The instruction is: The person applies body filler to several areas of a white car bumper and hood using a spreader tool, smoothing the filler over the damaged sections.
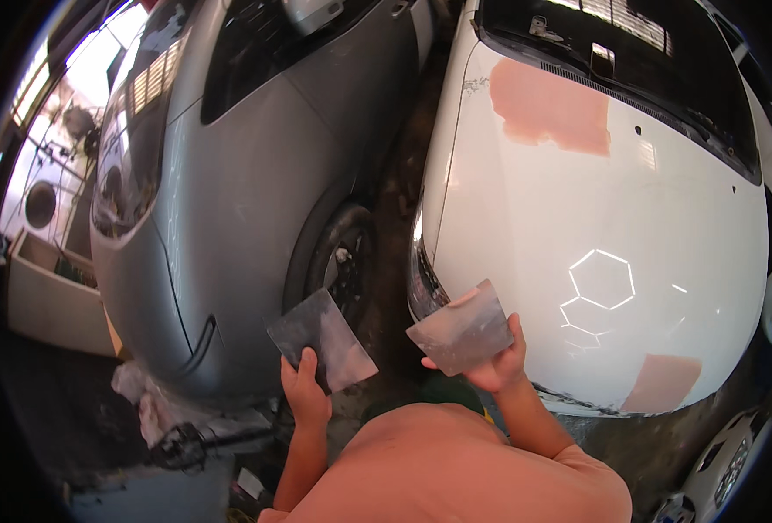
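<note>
In my left hand [306, 388], a thin, grey, rectangular sheet [325, 336] with a smudged surface is tilted in front of the grey car's front wheel [342, 257]. My right hand [499, 366] grips a similar grey sheet [460, 325], its fingers partly hidden behind it, over the front left corner of a white car's hood [682, 218]. That hood carries a pink patch [547, 105] near the windshield and another pink patch [662, 379] at the front edge.
A grey car [229, 192] stands on my left, with a narrow gap [394, 166] between the cars. A pale bin [54, 309] and crumpled plastic [150, 397] lie at the left. Dark floor [54, 410] shows below; loose white wheel covers [713, 471] are at lower right.
</note>
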Demonstrator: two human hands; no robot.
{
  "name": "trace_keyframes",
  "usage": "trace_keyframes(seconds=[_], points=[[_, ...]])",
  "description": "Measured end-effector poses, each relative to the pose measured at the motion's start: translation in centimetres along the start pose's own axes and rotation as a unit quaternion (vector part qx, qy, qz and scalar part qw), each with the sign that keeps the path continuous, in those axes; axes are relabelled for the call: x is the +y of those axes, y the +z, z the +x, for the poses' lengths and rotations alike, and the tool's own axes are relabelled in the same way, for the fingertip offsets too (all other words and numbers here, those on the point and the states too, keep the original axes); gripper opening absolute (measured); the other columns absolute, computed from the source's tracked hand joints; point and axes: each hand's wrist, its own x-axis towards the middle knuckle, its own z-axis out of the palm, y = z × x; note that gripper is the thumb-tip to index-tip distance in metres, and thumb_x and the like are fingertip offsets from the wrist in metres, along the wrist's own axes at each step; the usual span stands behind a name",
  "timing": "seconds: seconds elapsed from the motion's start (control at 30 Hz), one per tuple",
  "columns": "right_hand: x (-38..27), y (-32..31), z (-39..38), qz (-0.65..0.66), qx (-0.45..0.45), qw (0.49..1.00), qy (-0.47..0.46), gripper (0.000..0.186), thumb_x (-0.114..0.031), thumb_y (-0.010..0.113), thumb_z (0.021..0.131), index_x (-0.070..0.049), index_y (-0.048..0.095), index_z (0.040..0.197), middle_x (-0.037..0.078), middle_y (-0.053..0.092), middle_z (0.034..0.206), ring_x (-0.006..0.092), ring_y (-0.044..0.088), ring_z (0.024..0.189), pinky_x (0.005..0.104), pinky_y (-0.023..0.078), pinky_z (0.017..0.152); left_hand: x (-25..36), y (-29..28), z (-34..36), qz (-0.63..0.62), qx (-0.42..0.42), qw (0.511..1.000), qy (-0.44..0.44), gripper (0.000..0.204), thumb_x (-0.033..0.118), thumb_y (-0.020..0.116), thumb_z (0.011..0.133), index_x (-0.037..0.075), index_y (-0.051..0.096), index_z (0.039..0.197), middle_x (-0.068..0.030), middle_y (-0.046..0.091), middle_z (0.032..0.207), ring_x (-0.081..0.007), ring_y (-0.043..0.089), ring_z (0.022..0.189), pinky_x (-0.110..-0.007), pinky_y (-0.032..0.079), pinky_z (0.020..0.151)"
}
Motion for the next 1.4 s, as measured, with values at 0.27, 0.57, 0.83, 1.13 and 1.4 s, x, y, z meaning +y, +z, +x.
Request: trace_keyframes(seconds=[0.27,0.57,0.83,1.13,1.4], points=[[-0.6,-0.7,8.2,-0.073,0.107,0.983,-0.133,0.087,-0.066,0.060,0.086,-0.011,0.033,0.149,0.016,0.042,0.147,0.0390,0.043,0.137,0.0701,0.037,0.107,-2.2,-1.4,10.9,-0.018,-0.046,0.989,-0.140,0.035,0.013,0.055,0.101,0.000,0.051,0.132,-0.0081,0.059,0.123,-0.0199,0.058,0.110,-0.036,0.047,0.098],[4.3,-0.9,7.0,-0.114,0.277,0.873,-0.385,0.087,-0.060,0.064,0.081,-0.018,0.036,0.152,0.010,0.036,0.156,0.0398,0.030,0.145,0.0806,0.024,0.106,-3.4,2.7,26.7,-0.037,-0.241,0.923,-0.297,0.035,0.020,0.060,0.099,0.004,0.053,0.130,-0.0070,0.061,0.119,-0.0200,0.061,0.107,-0.040,0.053,0.093],[6.0,0.2,5.1,-0.158,0.350,0.803,-0.456,0.087,-0.052,0.070,0.079,-0.020,0.035,0.152,0.011,0.038,0.153,0.0375,0.033,0.144,0.0770,0.029,0.106,-6.3,12.3,34.5,-0.125,-0.311,0.885,-0.323,0.032,0.022,0.059,0.100,0.006,0.056,0.128,-0.0057,0.064,0.120,-0.0194,0.063,0.110,-0.038,0.052,0.095],[-6.8,1.4,9.6,-0.381,0.423,0.729,-0.380,0.083,-0.042,0.080,0.072,-0.008,0.043,0.138,0.014,0.043,0.144,0.0309,0.048,0.130,0.0519,0.041,0.109,-9.4,18.4,39.6,-0.227,-0.286,0.856,-0.366,0.028,0.025,0.056,0.101,0.008,0.060,0.122,-0.0059,0.068,0.109,-0.0205,0.067,0.097,-0.036,0.055,0.087],[-21.9,3.7,24.6,-0.936,0.232,0.248,0.097,0.061,-0.028,0.085,0.063,-0.018,0.066,0.120,0.010,0.047,0.141,0.0341,0.043,0.135,0.0581,0.029,0.115,-16.1,21.2,45.2,-0.182,-0.275,0.863,-0.383,0.032,0.020,0.057,0.099,0.005,0.056,0.128,-0.0080,0.065,0.118,-0.0217,0.064,0.107,-0.037,0.052,0.094]])
